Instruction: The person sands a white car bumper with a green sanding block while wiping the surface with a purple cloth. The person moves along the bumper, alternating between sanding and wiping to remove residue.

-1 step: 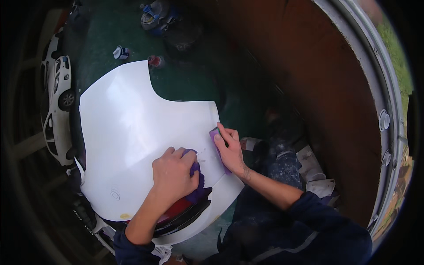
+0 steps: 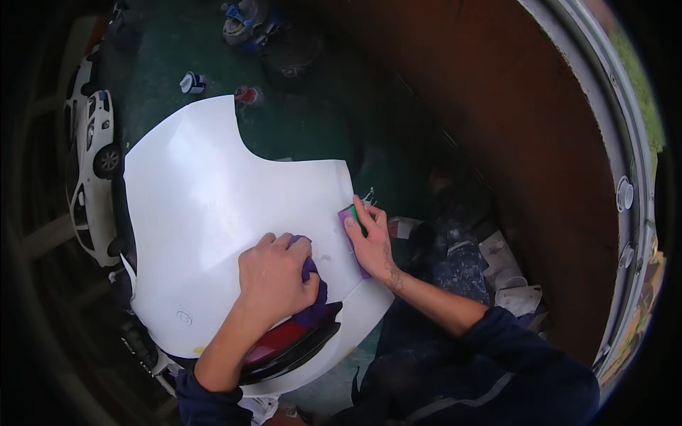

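In front of me is a large white car body panel [image 2: 192, 184], with a red and black tail light [image 2: 284, 348] at its near end. My left hand [image 2: 273, 273] is closed around a bunched purple cloth [image 2: 312, 292], just above the tail light and against the panel. At the panel's right edge, my right hand [image 2: 371, 241] grips a sanding block [image 2: 361, 221], green and black with purple sandpaper folded round it. The block's purple face lies along the white edge; my palm hides part of it. Between my hands, a small grey wet smudge [image 2: 325, 258] marks the paint.
Beyond the panel, an open tin [image 2: 192, 83] and a red container [image 2: 248, 95] stand on the green floor, with a blue and grey machine [image 2: 245, 28] farther back. White cars [image 2: 94, 163] are parked at left. A brown wall rises at right, near a white tub [image 2: 509, 279].
My left hand and the cloth have shifted slightly left. More of the block's green side shows under my right hand, and white splashes appear beyond its fingers.
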Available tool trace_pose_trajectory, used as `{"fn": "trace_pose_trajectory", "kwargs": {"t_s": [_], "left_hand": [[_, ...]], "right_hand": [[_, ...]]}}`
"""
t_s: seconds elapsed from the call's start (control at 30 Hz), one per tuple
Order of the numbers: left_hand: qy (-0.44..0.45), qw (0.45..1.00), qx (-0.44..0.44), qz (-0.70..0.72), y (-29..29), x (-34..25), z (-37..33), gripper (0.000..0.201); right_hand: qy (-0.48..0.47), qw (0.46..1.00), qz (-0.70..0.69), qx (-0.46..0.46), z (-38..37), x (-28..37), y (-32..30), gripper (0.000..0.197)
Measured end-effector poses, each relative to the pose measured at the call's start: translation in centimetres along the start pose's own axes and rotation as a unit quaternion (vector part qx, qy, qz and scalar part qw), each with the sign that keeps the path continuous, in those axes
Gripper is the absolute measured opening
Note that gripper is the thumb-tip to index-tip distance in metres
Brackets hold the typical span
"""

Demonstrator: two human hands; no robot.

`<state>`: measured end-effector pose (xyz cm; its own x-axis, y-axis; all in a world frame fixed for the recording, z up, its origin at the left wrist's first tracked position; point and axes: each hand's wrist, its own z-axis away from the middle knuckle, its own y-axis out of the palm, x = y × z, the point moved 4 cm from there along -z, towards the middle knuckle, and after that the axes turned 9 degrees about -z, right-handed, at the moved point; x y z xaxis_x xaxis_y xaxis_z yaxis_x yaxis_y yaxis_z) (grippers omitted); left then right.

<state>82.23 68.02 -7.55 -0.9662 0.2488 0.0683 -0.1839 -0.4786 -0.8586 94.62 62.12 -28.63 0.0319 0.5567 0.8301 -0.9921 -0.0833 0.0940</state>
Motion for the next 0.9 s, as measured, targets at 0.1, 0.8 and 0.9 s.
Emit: {"fn": "trace_pose_trajectory", "kwargs": {"t_s": [0.1, 0.8, 0.9], "left_hand": [[0.063, 0.984, 0.123, -0.113, 0.1, 1.1, -4.3, 0.029], [-0.023, 0.895, 0.411, 0.170, 13.3, 8.1, -25.9, 0.055], [-0.030, 0.900, 0.384, 0.205, 14.2, 8.9, -24.9, 0.051]], "right_hand": [[-0.043, 0.993, 0.106, 0.003, 1.4, -2.4, 0.6, 0.067], [0.096, 0.987, 0.094, -0.087, -6.1, -5.6, 0.6, 0.066], [0.096, 0.989, 0.107, -0.038, -1.8, -3.9, 0.0, 0.065]]}}
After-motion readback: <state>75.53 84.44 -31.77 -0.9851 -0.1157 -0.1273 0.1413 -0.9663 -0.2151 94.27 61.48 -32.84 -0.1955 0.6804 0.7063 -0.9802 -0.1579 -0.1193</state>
